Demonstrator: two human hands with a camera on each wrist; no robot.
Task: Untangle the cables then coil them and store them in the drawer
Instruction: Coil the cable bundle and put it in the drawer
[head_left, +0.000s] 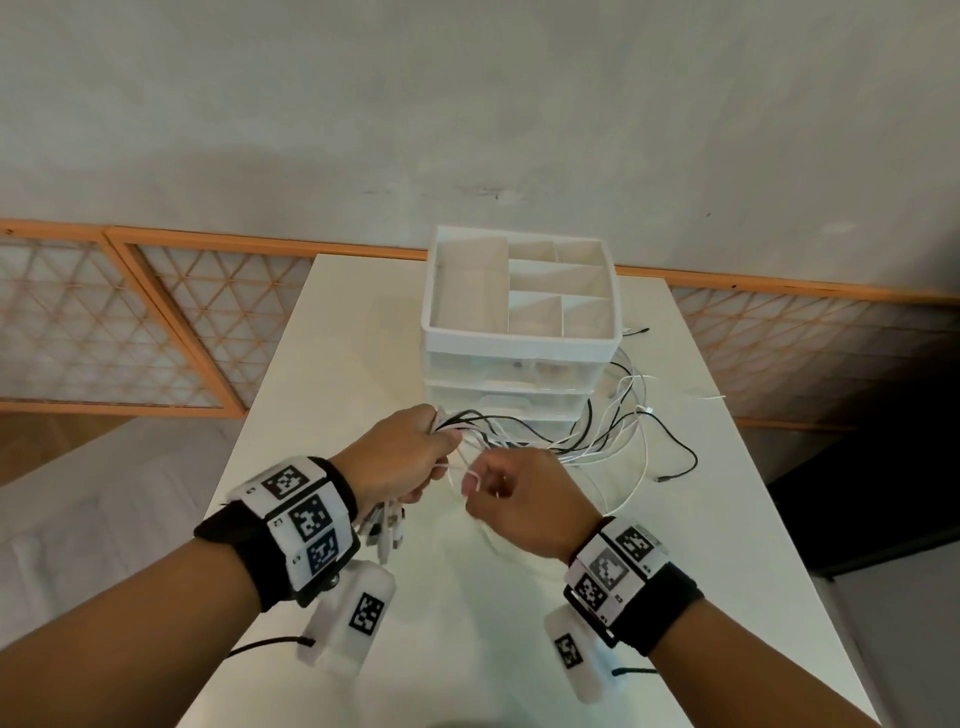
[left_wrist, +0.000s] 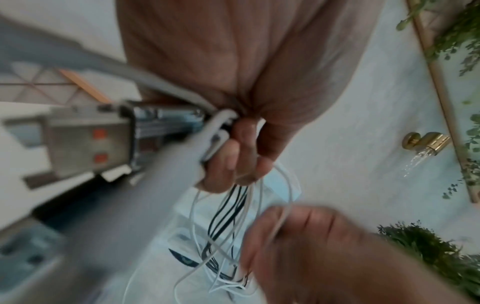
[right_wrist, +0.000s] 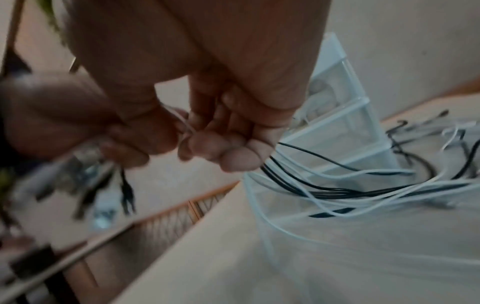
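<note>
Left hand (head_left: 400, 457) fist-clenched round bundle of black and white cables (head_left: 597, 436), plug ends (head_left: 384, 525) dangling below fist. Right hand (head_left: 519, 499) just beside left, thumb and fingers pinching single white cable (right_wrist: 185, 123) drawn from bundle. Rest of cables trail over white counter (head_left: 363, 322) to right of drawer unit (head_left: 519, 374), partly in front of it. Drawers shut; divided tray on top. Both hands raised above counter.

Smooth translucent plastic drawer unit (head_left: 519, 332) on a matt white table (head_left: 322, 374); thin rubbery cables (head_left: 613, 431), metal-tipped plugs (head_left: 384, 525).
</note>
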